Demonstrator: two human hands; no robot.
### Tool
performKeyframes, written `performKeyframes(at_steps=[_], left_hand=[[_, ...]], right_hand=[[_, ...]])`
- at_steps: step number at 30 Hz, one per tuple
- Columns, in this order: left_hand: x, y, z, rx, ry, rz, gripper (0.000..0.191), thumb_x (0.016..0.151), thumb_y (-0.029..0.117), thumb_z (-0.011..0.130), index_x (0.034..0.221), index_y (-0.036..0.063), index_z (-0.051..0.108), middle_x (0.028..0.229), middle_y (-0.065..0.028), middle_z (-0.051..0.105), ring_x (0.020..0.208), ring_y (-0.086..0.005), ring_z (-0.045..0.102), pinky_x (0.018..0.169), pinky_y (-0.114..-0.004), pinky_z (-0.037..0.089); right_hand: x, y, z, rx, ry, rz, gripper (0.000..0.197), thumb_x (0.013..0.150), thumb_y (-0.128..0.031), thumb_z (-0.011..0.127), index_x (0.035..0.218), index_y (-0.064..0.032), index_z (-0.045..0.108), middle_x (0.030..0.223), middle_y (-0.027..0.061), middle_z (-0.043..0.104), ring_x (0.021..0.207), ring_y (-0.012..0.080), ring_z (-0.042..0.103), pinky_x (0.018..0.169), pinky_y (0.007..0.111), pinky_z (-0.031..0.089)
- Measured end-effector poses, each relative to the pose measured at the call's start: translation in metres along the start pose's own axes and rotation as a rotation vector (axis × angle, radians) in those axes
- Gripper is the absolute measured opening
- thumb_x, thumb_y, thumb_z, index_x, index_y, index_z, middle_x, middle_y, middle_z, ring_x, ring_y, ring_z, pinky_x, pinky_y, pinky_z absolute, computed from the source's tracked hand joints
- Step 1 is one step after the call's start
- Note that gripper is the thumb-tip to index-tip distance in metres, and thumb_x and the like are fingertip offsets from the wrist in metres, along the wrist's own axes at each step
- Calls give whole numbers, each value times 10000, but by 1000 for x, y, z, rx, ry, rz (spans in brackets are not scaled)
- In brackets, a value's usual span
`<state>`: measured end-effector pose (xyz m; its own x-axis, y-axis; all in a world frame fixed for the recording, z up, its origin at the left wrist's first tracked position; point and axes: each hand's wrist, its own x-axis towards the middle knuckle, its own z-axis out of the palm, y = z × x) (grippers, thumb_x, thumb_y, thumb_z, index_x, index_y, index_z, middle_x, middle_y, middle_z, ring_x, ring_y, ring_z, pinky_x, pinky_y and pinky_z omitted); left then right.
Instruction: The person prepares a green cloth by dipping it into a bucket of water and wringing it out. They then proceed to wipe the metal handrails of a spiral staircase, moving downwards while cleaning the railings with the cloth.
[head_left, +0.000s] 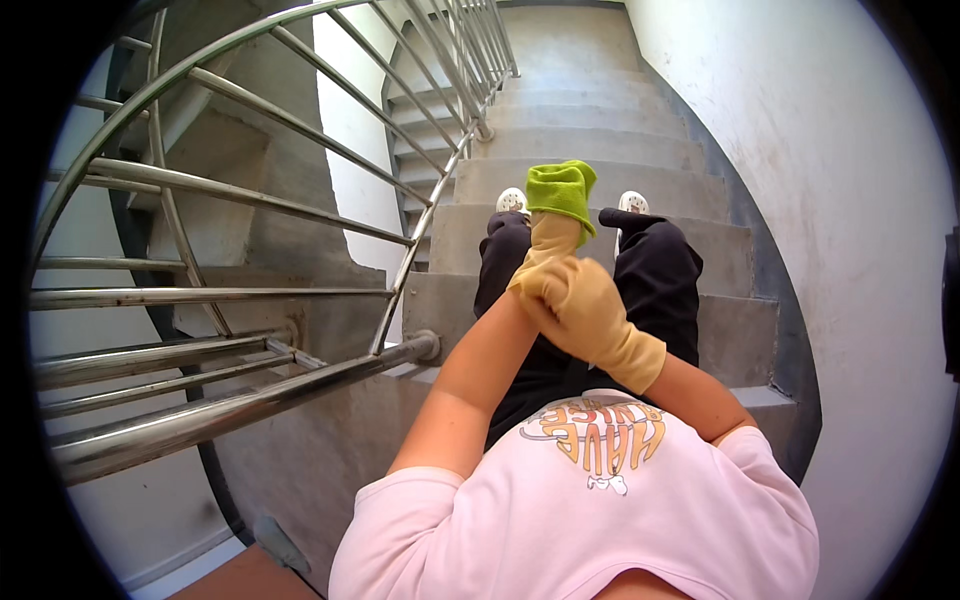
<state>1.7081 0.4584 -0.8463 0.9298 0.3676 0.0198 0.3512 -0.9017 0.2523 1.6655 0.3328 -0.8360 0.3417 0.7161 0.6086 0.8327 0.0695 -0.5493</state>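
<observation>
Both of my hands wear yellowish rubber gloves. A bright green cloth (561, 191) is bunched at the far end of my left hand (553, 234), hiding the fingers; the hand appears closed on it. Across my left wrist lies my right hand (581, 307), its fingers curled on the cuff of the left glove. The right glove's cuff ends partway up my forearm. Both hands are in front of my body, above my dark trousers (660, 262).
I sit on a concrete staircase (592, 142), feet in white clogs (634, 202) on a lower step. A stainless-steel railing (225, 420) runs along the left. On the right rises a white wall (847, 262) with a dark grey painted skirting (784, 337). A greyish object (279, 544) lies lower left.
</observation>
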Motion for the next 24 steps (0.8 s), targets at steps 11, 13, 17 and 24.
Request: performKeyframes(at_steps=[11,13,17,24], left_hand=[[-50,42,-58,-469,-192,353,362,802,121,597,1147,52,514,1155,-113,560,1082,-203,533,862,-317,449],[-62,58,-39,-704,-280,428,363,801,120,598,1147,52,514,1153,-111,561,1080,-203,534,863,-317,449],[-84,76,-6,-816,-435,474,365,800,117,601,1148,52,514,1148,-108,563,1077,-204,535,864,-317,449],[-103,91,12,-807,-568,532,370,798,112,607,1150,52,513,1139,-103,566,1071,-206,539,867,-317,449]], right_hand=[[-63,18,-2,1362,-184,1192,171,856,-177,614,960,-43,632,914,53,638,822,111,586,717,244,457],[-63,27,-2,1570,-145,1190,164,859,-168,607,960,-40,628,920,60,634,824,116,584,721,246,458],[-52,27,-14,1595,-278,1088,151,865,-150,593,959,-35,621,932,74,626,828,126,580,728,251,461],[-38,19,-26,1513,-440,1025,129,876,-117,569,958,-25,609,954,98,613,836,144,574,742,260,466]])
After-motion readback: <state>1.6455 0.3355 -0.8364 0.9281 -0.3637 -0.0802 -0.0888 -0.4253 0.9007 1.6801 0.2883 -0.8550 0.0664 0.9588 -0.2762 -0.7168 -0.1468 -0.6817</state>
